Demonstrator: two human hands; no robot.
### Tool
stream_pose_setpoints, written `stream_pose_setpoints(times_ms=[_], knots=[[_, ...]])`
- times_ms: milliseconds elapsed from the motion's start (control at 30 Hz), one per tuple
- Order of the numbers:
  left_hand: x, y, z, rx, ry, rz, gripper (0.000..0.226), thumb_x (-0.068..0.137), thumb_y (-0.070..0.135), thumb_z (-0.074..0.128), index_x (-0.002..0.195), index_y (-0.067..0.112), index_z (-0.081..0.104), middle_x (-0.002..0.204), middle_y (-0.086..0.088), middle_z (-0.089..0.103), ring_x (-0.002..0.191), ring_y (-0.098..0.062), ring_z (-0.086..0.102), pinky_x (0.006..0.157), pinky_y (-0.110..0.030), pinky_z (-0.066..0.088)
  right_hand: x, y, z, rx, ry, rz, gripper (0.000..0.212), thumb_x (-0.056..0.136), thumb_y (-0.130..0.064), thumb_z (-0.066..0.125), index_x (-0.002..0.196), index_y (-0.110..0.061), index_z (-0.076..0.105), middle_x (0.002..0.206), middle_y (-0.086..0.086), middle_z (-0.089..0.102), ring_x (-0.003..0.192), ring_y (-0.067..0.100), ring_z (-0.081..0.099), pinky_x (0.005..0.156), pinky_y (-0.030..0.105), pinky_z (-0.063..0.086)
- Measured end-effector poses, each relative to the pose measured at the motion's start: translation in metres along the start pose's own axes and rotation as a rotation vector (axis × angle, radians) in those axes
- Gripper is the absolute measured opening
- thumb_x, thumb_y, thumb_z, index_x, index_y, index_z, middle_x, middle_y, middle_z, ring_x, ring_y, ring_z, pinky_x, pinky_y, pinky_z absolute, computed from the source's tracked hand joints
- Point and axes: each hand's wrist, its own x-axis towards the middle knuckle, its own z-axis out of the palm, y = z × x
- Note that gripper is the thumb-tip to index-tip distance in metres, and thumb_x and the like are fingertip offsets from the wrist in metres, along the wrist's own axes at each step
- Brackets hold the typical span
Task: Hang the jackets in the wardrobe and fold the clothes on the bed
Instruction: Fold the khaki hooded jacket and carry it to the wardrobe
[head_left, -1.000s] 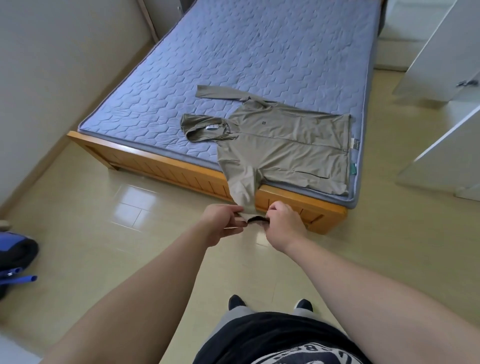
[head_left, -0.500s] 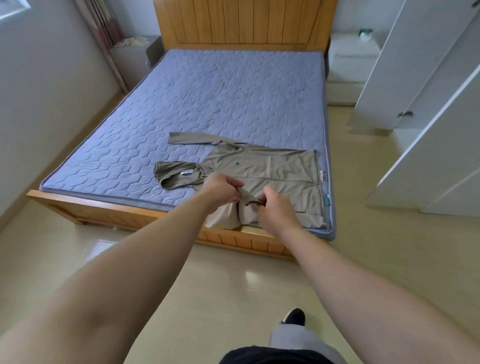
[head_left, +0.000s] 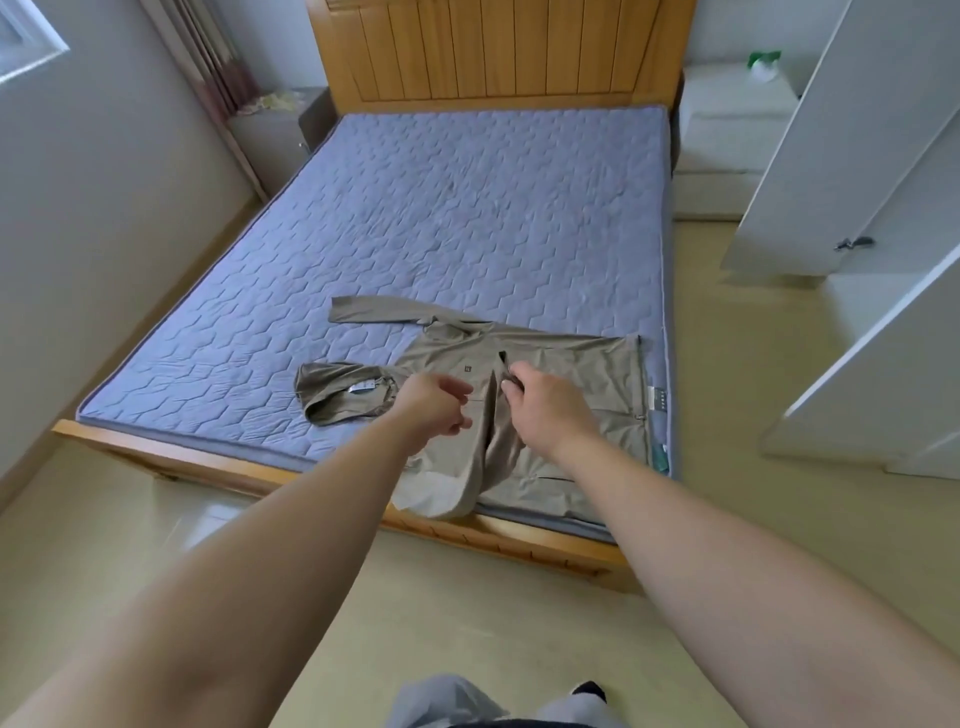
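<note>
The olive hooded jacket lies flat on the blue-grey quilted mattress, at the foot-end corner nearest the white wardrobe doors. Its hem runs along the mattress edge on that side. The hood points the opposite way, towards the wall, with a white label visible inside. The far sleeve extends straight out across the mattress, on the headboard side of the hood. The near sleeve is doubled back from the foot edge and lies up over the jacket body, with pale lining exposed at the fold, which overhangs the wooden bed frame. The right hand is above the chest area, thumb and forefinger pinching the dark end of the near sleeve. The left hand is just beside it, over the area between hood and chest, fingers curled and blurred; whether it grips any fabric cannot be determined. The two hands are apart, not touching. A white cabinet beside the headboard carries a green-topped bottle
</note>
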Motion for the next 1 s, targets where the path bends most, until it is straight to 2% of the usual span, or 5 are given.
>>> stream_pose_setpoints(times_ms=[233,333,533,767,1000], knots=[[0.058,-0.052,0.002,0.523,-0.236,-0.036,0.078,0.080,-0.002,0.074,0.149,0.021,0.047,0.148,-0.005,0.050,0.122,-0.028,0.061,0.098,-0.039,0.055,0.061,0.001,-0.011,-0.045,0.043,-0.229,0.020,0.106,-0.028,0.043,0.111,-0.015,0.057,0.099,0.011,0.068,0.090,0.036,0.062,0.066,0.037,0.038],[0.094,-0.056,0.007,0.692,-0.250,0.041,0.072,0.088,0.011,0.067,0.153,0.018,0.039,0.148,-0.008,0.052,0.128,-0.029,0.056,0.101,-0.035,0.050,0.093,0.004,-0.015,-0.022,0.081,-0.203,0.023,0.106,-0.029,0.044,0.119,-0.015,0.057,0.103,0.012,0.070,0.093,0.038,0.063,0.070,0.040,0.045],[0.194,-0.047,0.021,0.616,-0.312,0.110,0.028,0.089,0.020,0.061,0.115,0.015,0.068,0.100,-0.005,0.069,0.100,-0.030,0.067,0.080,-0.033,0.052,0.162,0.036,-0.030,-0.040,0.215,0.022,0.024,0.106,-0.029,0.045,0.119,-0.014,0.058,0.097,0.017,0.070,0.091,0.041,0.063,0.068,0.041,0.042],[0.280,-0.032,0.046,0.549,-0.263,0.116,0.007,0.091,0.020,0.063,0.089,0.014,0.060,0.099,-0.011,0.069,0.097,-0.033,0.067,0.078,-0.034,0.052,0.238,0.115,-0.031,-0.065,0.275,0.278,0.022,0.106,-0.031,0.041,0.112,-0.015,0.055,0.098,0.019,0.068,0.091,0.043,0.062,0.075,0.048,0.051],[0.340,-0.067,0.087,0.495,-0.173,-0.100,0.035,0.088,0.012,0.057,0.122,0.009,0.060,0.121,-0.009,0.065,0.116,-0.031,0.059,0.092,-0.031,0.046,0.329,0.233,-0.005,-0.097,0.157,0.414,0.017,0.106,-0.024,0.039,0.104,-0.013,0.053,0.086,0.012,0.055,0.079,0.033,0.050,0.067,0.038,0.038]])
